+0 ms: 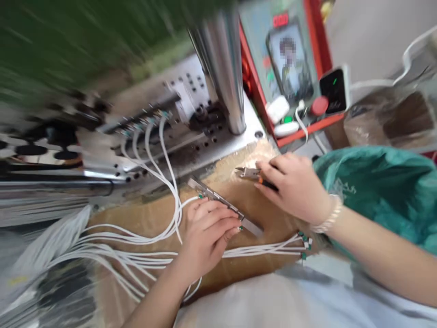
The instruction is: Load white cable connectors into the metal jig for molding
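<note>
Both forearms bare — no sleeves, no gloves. Left hand (208, 232): nails short, no rings visible. Right hand (293, 187): pale beaded bracelet (329, 218) around the wrist — beads small, whitish. Picture blurred; finer detail unreadable.

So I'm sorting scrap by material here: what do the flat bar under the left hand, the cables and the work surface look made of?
The flat bar under the left hand looks like bare metal: grey, with a dull sheen. The cables seem plastic-sheathed: white, smooth, bending freely, with green ends. The work surface looks like brown cardboard, matte; motion blur leaves that uncertain.
</note>
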Motion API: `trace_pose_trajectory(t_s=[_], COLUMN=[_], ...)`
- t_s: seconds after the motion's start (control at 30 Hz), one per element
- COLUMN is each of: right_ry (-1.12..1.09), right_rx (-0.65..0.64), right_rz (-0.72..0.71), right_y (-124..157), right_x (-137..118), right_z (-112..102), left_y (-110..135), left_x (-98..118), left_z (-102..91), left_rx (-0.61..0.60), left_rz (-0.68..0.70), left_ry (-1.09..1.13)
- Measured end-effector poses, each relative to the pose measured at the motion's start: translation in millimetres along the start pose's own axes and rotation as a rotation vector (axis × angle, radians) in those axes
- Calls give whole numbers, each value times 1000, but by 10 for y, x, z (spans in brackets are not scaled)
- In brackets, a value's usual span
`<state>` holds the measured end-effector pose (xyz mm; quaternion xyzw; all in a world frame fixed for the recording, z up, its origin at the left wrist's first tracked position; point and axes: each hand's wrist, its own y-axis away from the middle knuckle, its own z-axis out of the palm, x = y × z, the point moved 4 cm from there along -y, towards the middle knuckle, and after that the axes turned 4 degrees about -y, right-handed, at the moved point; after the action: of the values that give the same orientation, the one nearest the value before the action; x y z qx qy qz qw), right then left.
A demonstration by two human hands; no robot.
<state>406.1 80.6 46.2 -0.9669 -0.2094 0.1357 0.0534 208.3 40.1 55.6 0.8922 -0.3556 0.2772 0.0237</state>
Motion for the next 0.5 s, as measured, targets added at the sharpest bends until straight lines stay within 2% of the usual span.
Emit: trace_pose_trajectory(t_s=[0.1, 0.13, 0.2, 0.27, 0.33, 0.37, 0.43, 0.5], right_ry=[-93, -149, -258, -321, -317, -300, -266, -244], right_rx=[85, 142, 243, 251, 155, 96, 25, 27], right_rz=[14, -24, -99, -171, -209, -204, -161, -133], right_y=[-420, -570, -852, -1123, -1414, -1567, -1865, -2110], right_x=[-132, -193, -325, -484, -654, -728, -839, -902], right_z=[141, 163, 180, 196, 220, 226, 199, 116], left_y=[21, 26, 32, 45, 75, 90, 92, 102], left_x=[21, 2, -125, -395, -749, -921, -1169, -1263], left_z=[-86, -146, -302, -454, -538, -542, -493, -454], left_rx=[-74, -45, 109, 327, 489, 527, 522, 559], left_rz=[19, 23, -23, -204, -496, -638, -789, -810], left_ry=[4, 4, -41, -154, -231, -201, 3, 322])
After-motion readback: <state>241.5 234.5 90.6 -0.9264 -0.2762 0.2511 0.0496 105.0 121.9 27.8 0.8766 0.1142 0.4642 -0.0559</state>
